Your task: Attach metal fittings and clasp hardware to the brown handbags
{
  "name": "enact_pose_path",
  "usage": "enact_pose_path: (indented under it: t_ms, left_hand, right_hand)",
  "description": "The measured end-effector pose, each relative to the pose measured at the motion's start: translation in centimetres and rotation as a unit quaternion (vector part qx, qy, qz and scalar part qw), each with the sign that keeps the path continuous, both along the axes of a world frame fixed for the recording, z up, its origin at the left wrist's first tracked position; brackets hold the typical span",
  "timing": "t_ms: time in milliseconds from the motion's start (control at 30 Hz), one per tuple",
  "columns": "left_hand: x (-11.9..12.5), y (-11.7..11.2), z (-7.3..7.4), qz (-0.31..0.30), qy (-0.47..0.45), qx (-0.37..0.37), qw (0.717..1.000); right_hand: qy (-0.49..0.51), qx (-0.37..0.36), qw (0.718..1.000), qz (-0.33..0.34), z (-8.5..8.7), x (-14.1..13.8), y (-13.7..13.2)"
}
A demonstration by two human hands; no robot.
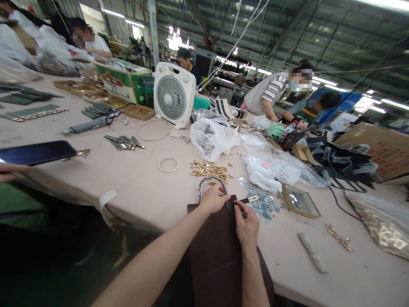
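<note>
Steadily, at the table's (143, 175) near edge, the left hand (214, 198) pinches a brown panel (215, 251) near its top, the right hand (247, 219) a metal-tipped strap (246, 200); level fingertips should prevent skewing.

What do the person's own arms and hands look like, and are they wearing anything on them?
The left hand and right hand are bare, with no gloves. The forearms narrow toward the wrists, and no sleeves, watch or bracelet show. Any rings are too small to tell.
</note>
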State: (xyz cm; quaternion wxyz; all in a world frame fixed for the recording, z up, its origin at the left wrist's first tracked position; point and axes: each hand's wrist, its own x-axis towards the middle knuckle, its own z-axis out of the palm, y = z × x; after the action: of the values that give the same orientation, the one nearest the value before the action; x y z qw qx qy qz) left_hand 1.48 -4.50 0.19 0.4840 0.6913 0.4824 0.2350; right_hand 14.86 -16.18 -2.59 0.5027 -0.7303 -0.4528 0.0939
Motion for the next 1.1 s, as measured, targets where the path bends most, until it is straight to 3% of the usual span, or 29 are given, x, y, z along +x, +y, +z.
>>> enact_pose_path:
  t_ms: [300,400,500,600,667,733,833,933,1100]
  left_hand:
    - [0.1,0.0,-0.7,0.013,-0.062,-0.021,0.998]
    - [0.1,0.0,-0.8,0.018,-0.083,-0.026,0.996]
    - [0.0,0.0,-0.7,0.020,-0.106,-0.028,0.994]
    - [-0.2,-0.3,-0.1,0.020,-0.129,-0.024,0.991]
    - [-0.6,-0.6,0.7,0.016,-0.142,-0.017,0.990]
    - [-1.0,-1.1,1.8,0.010,-0.157,-0.012,0.987]
    - [-1.5,-2.4,3.8,0.003,-0.178,-0.002,0.984]
    - [-1.6,-4.3,6.1,-0.019,-0.187,0.015,0.982]
    - [-1.1,-8.6,9.6,-0.098,-0.212,0.050,0.971]
  right_hand:
    - [-0.153,-0.054,0.987,-0.011,0.1,-1.1,0.5]
    - [-0.155,-0.063,0.986,-0.002,0.2,-1.2,0.4]
    - [-0.114,-0.023,0.993,0.018,0.9,-1.2,-0.1]
    - [-0.114,0.074,0.990,-0.035,2.0,-1.6,-1.1]
    - [-0.140,0.132,0.977,-0.091,2.6,-1.9,-2.2]
    - [-0.137,0.139,0.973,-0.127,3.0,-1.7,-3.9]
    - [-0.044,0.034,0.994,-0.090,3.1,-0.7,-7.5]
    - [0.031,-0.082,0.996,-0.028,3.9,0.5,-11.7]
    - [0.061,-0.063,0.996,-0.033,7.4,1.2,-18.2]
